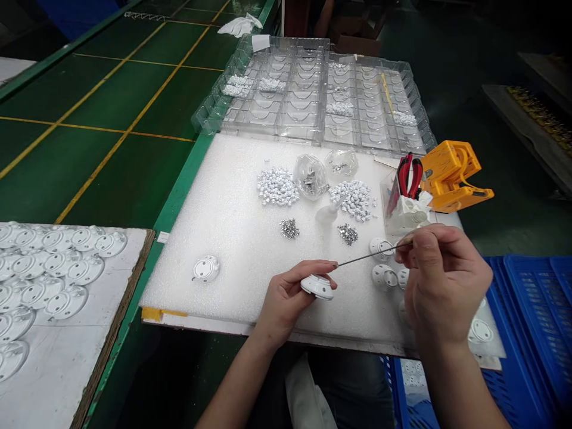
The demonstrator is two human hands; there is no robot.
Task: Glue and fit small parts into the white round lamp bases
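1. Your left hand [283, 298] grips a white round part [318, 288] between thumb and fingers, tilted, just above the front edge of the white foam sheet [227, 208].
2. Your right hand [440, 280] is closed around one end of a thin dark rod [369, 255], pinched between thumb and fingers.
3. The rod slants down from your right hand to your left fingertips, over the white round part; whether its tip touches the part or a fingertip is too small to tell.
4. Beyond your left hand, on the foam, you have two heaps of small metal pieces, a left one [289, 229] and a right one [347, 234], with a translucent bottle [328, 214] between them.
5. Farther back lie two piles of small white pieces, left [277, 187] and right [356, 201], and between them a clear plastic bag [310, 179] with metal bits inside.
6. A lone white disc [206, 269] sits well to the left of your left hand; several similar white units [384, 276] lie near your right hand, which partly hides them.
7. Behind your right hand stand red-handled pliers [410, 176] in a clear box, beside an orange tape dispenser [451, 176].
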